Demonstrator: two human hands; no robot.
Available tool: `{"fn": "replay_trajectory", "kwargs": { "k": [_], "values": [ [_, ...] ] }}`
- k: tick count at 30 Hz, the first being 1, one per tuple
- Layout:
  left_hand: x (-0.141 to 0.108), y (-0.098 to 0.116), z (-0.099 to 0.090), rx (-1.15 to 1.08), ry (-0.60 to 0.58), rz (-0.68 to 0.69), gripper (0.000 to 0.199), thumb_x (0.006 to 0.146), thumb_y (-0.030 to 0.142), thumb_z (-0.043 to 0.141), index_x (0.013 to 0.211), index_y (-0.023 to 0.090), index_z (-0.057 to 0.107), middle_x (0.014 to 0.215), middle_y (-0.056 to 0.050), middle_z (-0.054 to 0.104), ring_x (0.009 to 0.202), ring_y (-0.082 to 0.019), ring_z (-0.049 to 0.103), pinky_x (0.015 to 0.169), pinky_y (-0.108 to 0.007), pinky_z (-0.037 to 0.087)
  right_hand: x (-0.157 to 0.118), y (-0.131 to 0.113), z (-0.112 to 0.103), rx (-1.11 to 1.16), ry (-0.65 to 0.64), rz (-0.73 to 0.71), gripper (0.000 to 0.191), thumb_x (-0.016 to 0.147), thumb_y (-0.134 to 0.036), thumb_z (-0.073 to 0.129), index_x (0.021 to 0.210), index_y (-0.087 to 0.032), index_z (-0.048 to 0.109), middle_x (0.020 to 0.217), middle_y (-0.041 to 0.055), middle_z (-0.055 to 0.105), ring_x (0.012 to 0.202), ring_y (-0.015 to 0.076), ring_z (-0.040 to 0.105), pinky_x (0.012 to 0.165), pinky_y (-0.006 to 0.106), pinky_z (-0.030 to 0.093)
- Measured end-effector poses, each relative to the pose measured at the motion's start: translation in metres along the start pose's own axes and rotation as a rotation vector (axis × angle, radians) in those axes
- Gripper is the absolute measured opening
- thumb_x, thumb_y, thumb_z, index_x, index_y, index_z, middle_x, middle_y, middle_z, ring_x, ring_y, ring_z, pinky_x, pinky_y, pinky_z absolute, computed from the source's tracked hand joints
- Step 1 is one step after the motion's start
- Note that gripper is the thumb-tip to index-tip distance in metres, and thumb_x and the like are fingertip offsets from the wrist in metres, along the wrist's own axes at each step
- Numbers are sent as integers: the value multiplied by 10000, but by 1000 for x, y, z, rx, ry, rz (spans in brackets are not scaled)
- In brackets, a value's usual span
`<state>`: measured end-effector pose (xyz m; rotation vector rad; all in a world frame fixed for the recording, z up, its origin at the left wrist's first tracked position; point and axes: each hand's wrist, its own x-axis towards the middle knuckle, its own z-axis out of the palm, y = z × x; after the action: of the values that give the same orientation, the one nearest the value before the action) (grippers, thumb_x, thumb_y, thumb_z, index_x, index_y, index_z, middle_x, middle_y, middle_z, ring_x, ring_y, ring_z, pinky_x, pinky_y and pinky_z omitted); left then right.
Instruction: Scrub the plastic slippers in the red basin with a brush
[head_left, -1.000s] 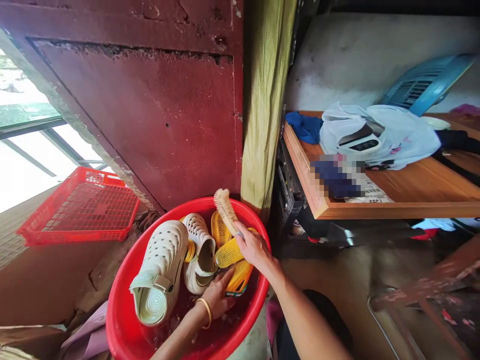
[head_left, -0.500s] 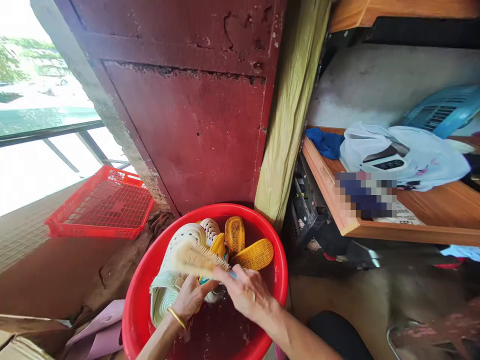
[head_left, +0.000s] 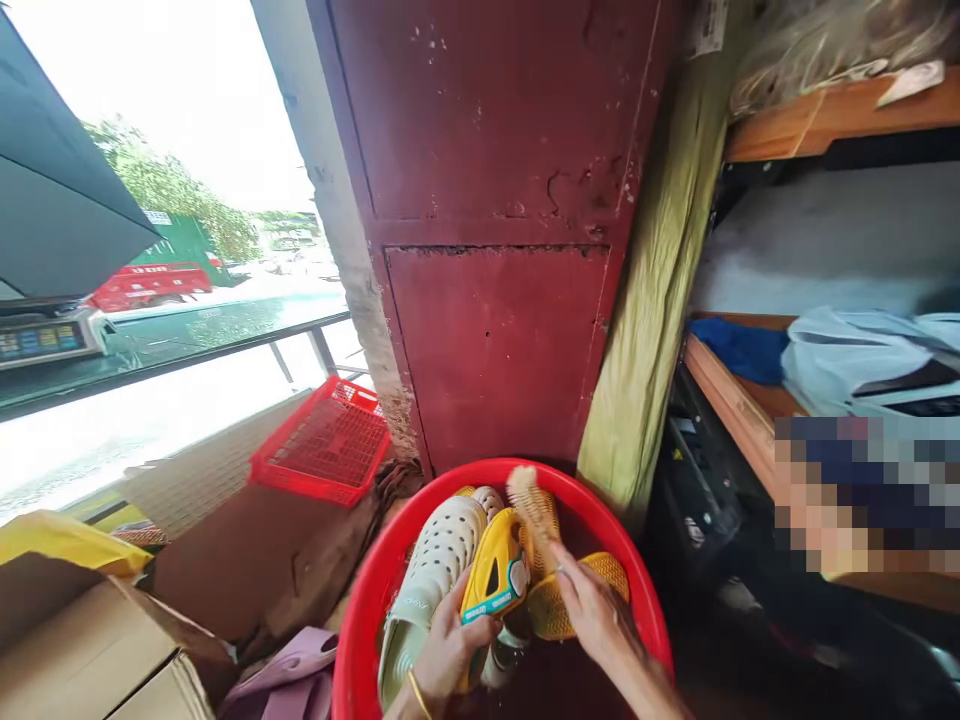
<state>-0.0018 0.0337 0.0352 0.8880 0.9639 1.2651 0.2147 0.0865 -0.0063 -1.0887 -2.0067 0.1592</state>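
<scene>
Bristles of a wooden brush [head_left: 529, 510] stick up from my right hand [head_left: 596, 620], which is closed around the brush just beside a yellow shoe [head_left: 491, 570]. My left hand [head_left: 450, 650], with a gold bangle [head_left: 412, 695] on the wrist, grips that shoe, its teal label turned toward me. Both hands are over a red basin [head_left: 382, 600], and the shoe is held inside its rim. A white shoe [head_left: 435, 560] full of small holes lies in the basin beside my left hand, and a second yellow shoe [head_left: 577, 600] sits under my right hand, its ridged sole showing. Past the rim, a red plastic crate [head_left: 322, 445] lies tilted on a ledge, and a cardboard box [head_left: 82, 640] stands at the lower left with a lilac cloth [head_left: 281, 680] beside it. A dark red metal door [head_left: 495, 350] rises behind the basin next to a yellow-green post [head_left: 652, 300]. On the wooden desk [head_left: 731, 420] to my right are a blue cloth [head_left: 742, 350] and a pale plastic bag [head_left: 862, 360], and a blurred patch covers part of the desk.
</scene>
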Motion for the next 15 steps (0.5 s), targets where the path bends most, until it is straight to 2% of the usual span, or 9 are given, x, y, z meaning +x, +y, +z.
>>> {"fn": "replay_trajectory", "kwargs": {
  "k": [2, 4, 8, 12, 15],
  "values": [
    [-3, 4, -1, -16, -16, -5, 745, 565, 340, 848, 1295, 304, 705, 1210, -83, 775, 1197, -368, 666, 1051, -459, 506, 2, 7, -4, 10, 56, 28, 478, 1046, -251, 378, 1460, -293, 612, 1038, 111, 806, 957, 288, 790, 770, 370, 677],
    [-6, 4, -3, -14, 1, -63, 658, 581, 400, 854, 1217, 275, 742, 1130, -104, 792, 1116, -374, 697, 967, -463, 546, 1, 7, -8, 44, 54, -15, 474, 1043, -265, 404, 1476, -292, 596, 1165, 120, 786, 1062, 294, 766, 847, 386, 670],
    [-11, 3, -2, -10, 96, -125, 532, 653, 437, 835, 1128, 215, 746, 1046, -101, 803, 922, -320, 735, 800, -413, 586, -5, -1, -7, 95, -32, -96, 476, 1046, -263, 419, 1493, -305, 575, 1200, 103, 779, 1052, 271, 770, 877, 353, 661],
    [-11, 8, 1, -119, 196, -83, 714, 636, 377, 881, 1300, 250, 650, 1145, -79, 793, 995, -310, 746, 820, -396, 604, -7, 1, -3, 50, 6, 3, 463, 1059, -261, 391, 1477, -281, 587, 1192, 111, 783, 1043, 274, 775, 874, 379, 663],
    [-7, 10, 1, -170, 242, -156, 769, 699, 448, 872, 1383, 241, 588, 1155, -111, 790, 935, -310, 771, 763, -407, 621, -13, -9, -3, 48, 17, -38, 476, 1052, -259, 413, 1506, -274, 557, 1202, 124, 775, 1065, 284, 765, 875, 385, 662]
  ]
}}
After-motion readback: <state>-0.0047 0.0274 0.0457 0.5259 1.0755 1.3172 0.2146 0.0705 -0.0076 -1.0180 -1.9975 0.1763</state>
